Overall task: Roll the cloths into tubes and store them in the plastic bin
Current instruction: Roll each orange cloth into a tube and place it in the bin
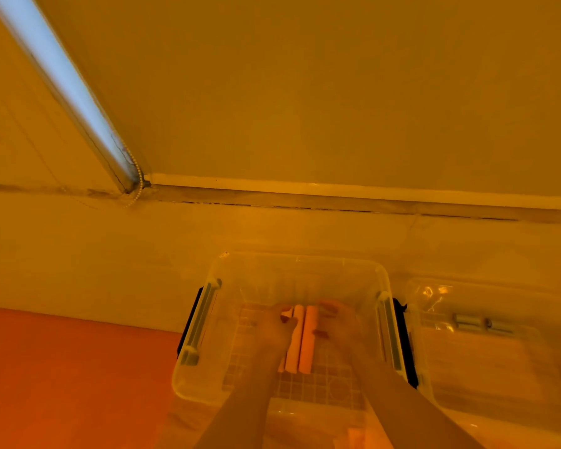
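Rolled cloths: two pale tubes, the left roll [293, 340] and the right roll [307, 340], lie side by side and touching on the gridded floor of the plastic bin [188, 380], running near to far.
Handling: soft, light fabric by the look of it; a roll probably springs loose if let go carelessly, so the best hold is likely around the middle or with a light squeeze at both ends, keeping the loose edge underneath.
Left hand: the left hand [277, 327] reaches into the bin, fingers curled against the far end of the left roll.
Right hand: the right hand [336, 322] holds the far end of the right roll, fingertips bent onto it.
Bin: clear, open-topped, with dark latches on its left and right sides; it rests on a pale surface.
Lid: a clear lid [499, 345] lies just right of the bin.
Surroundings: orange surface [62, 377] at near left; a bright window strip [65, 79] at far left.
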